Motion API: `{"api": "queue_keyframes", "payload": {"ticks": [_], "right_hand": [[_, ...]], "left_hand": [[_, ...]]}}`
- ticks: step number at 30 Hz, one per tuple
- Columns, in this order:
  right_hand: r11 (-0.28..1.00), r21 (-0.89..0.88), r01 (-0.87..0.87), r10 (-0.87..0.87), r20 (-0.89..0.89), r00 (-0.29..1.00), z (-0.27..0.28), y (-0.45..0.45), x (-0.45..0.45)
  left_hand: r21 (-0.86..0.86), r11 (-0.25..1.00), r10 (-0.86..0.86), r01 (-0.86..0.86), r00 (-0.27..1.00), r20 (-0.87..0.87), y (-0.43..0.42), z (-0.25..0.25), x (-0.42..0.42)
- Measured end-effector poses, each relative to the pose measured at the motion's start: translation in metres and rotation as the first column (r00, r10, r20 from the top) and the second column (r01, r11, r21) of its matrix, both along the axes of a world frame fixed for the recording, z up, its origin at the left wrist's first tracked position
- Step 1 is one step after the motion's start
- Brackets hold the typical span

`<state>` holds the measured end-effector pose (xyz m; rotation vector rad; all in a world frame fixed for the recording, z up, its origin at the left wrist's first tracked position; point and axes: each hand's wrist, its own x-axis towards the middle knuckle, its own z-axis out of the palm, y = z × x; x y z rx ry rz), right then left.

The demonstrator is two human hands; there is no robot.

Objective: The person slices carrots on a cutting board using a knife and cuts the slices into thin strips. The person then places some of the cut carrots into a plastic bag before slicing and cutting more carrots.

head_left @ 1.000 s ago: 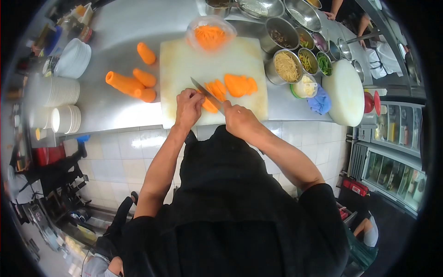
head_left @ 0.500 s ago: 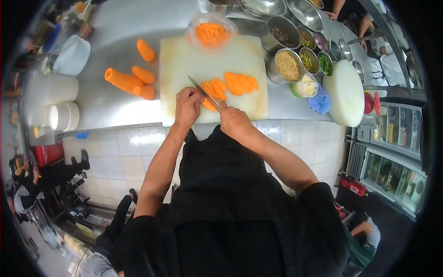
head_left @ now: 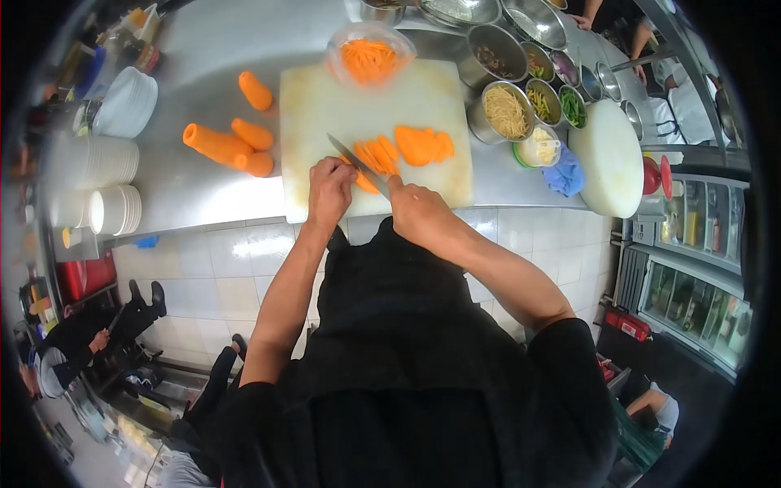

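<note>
My right hand (head_left: 419, 213) grips a knife (head_left: 358, 165), its blade slanting to the upper left over the near part of a white cutting board (head_left: 325, 106). My left hand (head_left: 330, 189), fingers curled, presses down on a carrot piece (head_left: 364, 184) right beside the blade; the fingertips partly hide it. Just past the blade lie overlapping carrot slices (head_left: 379, 153). Further right on the board is a fanned group of carrot slices (head_left: 421, 146). Thin carrot strips (head_left: 370, 61) fill a clear bowl (head_left: 404, 47) at the board's far edge.
Several peeled carrots (head_left: 213, 145) lie left of the board. Metal containers (head_left: 482, 122) of cut food, a blue cloth (head_left: 565, 172) and a round white board (head_left: 608, 163) stand to the right. Stacked bowls (head_left: 110, 210) are at far left. Other people are at the frame's edges.
Both hands and the knife hold nearly the same pose over the carrot piece. The view has shifted slightly. At the left edge, a person in dark clothes has moved.
</note>
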<state>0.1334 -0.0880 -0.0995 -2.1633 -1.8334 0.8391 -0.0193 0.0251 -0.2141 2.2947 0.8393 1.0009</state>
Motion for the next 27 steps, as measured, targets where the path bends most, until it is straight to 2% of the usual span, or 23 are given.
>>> {"api": "queue_keyframes", "payload": {"ticks": [5,11,14,20,23,27], "right_hand": [[0.999,0.023,0.041,-0.041,-0.011,0.999,-0.026,0.0,-0.008],[1.0,0.015,-0.025,0.026,-0.011,1.0,0.01,-0.001,-0.003],[0.999,0.017,0.033,-0.032,-0.021,0.999,-0.026,0.0,-0.011],[1.0,0.021,0.008,-0.007,-0.014,1.0,0.008,0.001,-0.004],[0.999,0.027,0.02,-0.02,0.006,1.0,-0.023,0.001,-0.012],[0.999,0.039,0.024,-0.026,0.035,0.999,-0.017,0.0,-0.013]], "left_hand": [[-0.059,0.998,-0.01,0.012,1.0,0.022,0.002,-0.006,-0.002],[-0.013,1.0,0.016,-0.016,1.0,0.021,-0.002,0.001,-0.002],[-0.023,0.999,-0.023,0.024,0.999,0.039,0.002,-0.008,-0.004],[-0.027,1.0,0.004,-0.004,1.0,0.02,-0.002,-0.003,-0.005],[-0.007,1.0,0.014,-0.014,1.0,0.021,-0.003,-0.001,-0.004],[0.002,1.0,0.014,-0.014,0.999,0.031,-0.005,-0.001,-0.007]]}}
